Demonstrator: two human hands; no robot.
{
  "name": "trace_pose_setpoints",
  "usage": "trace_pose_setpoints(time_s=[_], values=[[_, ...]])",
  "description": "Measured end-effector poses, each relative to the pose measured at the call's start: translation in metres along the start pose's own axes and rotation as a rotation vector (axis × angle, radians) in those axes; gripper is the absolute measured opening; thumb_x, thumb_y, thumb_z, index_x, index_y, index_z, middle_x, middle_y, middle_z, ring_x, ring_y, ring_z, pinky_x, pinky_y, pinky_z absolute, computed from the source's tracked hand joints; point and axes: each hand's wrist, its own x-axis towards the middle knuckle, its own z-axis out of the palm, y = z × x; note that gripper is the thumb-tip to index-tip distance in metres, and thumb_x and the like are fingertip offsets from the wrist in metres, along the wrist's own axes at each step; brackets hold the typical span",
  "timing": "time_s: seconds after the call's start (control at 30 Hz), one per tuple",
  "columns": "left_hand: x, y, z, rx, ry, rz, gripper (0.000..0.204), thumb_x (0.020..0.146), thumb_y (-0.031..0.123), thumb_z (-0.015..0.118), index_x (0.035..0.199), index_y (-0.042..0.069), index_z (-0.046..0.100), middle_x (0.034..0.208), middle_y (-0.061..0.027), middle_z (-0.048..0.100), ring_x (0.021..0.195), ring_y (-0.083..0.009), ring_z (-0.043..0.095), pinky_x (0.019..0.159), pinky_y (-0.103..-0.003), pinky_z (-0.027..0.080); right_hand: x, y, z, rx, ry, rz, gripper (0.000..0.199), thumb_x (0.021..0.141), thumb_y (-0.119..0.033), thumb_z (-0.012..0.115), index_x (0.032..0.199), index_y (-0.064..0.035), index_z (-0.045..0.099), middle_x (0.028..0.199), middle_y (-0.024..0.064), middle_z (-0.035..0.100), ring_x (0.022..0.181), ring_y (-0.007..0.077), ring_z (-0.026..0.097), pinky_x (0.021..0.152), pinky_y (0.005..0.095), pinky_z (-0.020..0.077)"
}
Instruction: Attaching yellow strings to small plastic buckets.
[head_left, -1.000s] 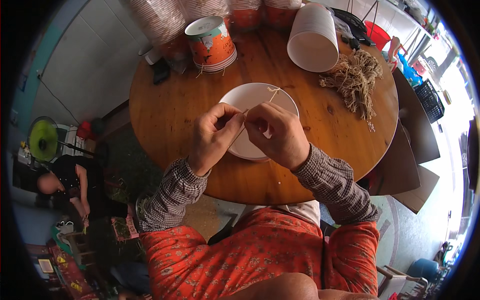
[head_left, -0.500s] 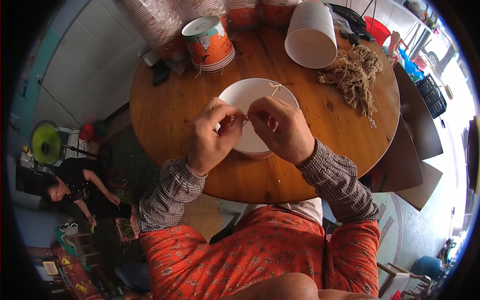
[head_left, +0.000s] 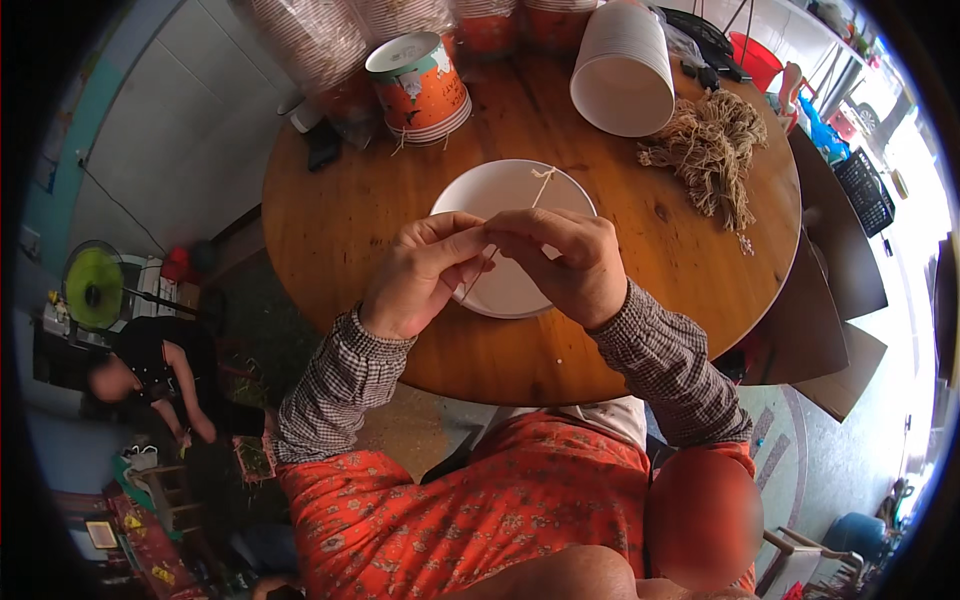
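Left hand (head_left: 420, 275) and right hand (head_left: 565, 260) both pinch thin twine (head_left: 540, 185) over white bowl (head_left: 515, 235); advise keeping tension even, fingertips close together.

Your left hand (head_left: 420, 275) and right hand (head_left: 565, 262) pinch a thin string (head_left: 540, 185) over the white paper bowl (head_left: 500, 195) on the round wooden table (head_left: 340, 200); loose twine bundle (head_left: 710, 150) far right.

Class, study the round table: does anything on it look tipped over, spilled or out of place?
Yes. The white cup stack lies on its side, mouth toward the person, while the orange tub stands upright. Beside it, the twine bundle sprawls loose, with small bits scattered near the table edge.
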Motion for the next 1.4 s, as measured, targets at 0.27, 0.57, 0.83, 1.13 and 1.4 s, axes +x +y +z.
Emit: trace_pose_setpoints(time_s=[0.27,0.57,0.83,1.13,1.4], values=[[-0.006,-0.008,0.003,0.743,0.056,0.378,0.013,0.088,0.002,0.062,0.101,0.001,0.065,0.087,-0.0062,0.066,0.078,-0.0146,0.064,0.068,-0.027,0.050,0.002,0.009,0.006,-0.206,0.055,0.073,0.008,0.092,-0.006,0.057,0.099,-0.0058,0.053,0.065,0.0067,0.061,0.055,0.0205,0.064,0.052,0.0312,0.0512],[0.000,-0.008,0.010,0.866,0.055,0.442,0.005,0.085,0.003,0.065,0.089,0.001,0.065,0.083,-0.0095,0.066,0.075,-0.0209,0.066,0.061,-0.029,0.050,0.006,0.006,0.009,-0.135,0.094,0.191,0.012,0.092,-0.015,0.058,0.098,-0.0087,0.050,0.065,0.0157,0.062,0.060,0.0356,0.064,0.051,0.0438,0.0486],[-0.018,-0.026,0.027,1.220,-0.001,0.754,0.007,0.080,0.004,0.066,0.079,0.003,0.059,0.073,-0.0079,0.060,0.070,-0.0249,0.060,0.071,-0.035,0.045,0.023,0.023,-0.034,0.754,0.416,0.666,0.013,0.091,-0.016,0.064,0.097,-0.0044,0.061,0.064,-0.0031,0.052,0.050,0.0051,0.045,0.045,0.0208,0.0332],[-0.017,-0.051,0.005,1.321,-0.024,1.041,0.012,0.078,0.006,0.070,0.083,0.007,0.060,0.081,-0.0051,0.058,0.080,-0.0242,0.058,0.085,-0.040,0.047,-0.006,0.108,-0.048,-0.277,0.653,0.241,0.009,0.095,-0.014,0.055,0.096,-0.0051,0.059,0.061,0.0090,0.059,0.051,0.0117,0.060,0.048,0.0266,0.0434],[-0.020,-0.040,-0.003,1.754,0.029,1.217,0.020,0.074,0.014,0.075,0.091,0.008,0.065,0.084,0.0005,0.059,0.079,-0.0160,0.059,0.074,-0.037,0.047,-0.035,0.061,-0.027,0.175,0.388,0.513,0.034,0.094,-0.026,0.058,0.070,-0.0023,0.060,0.062,0.0016,0.049,0.057,0.0121,0.049,0.050,0.0295,0.0392]])
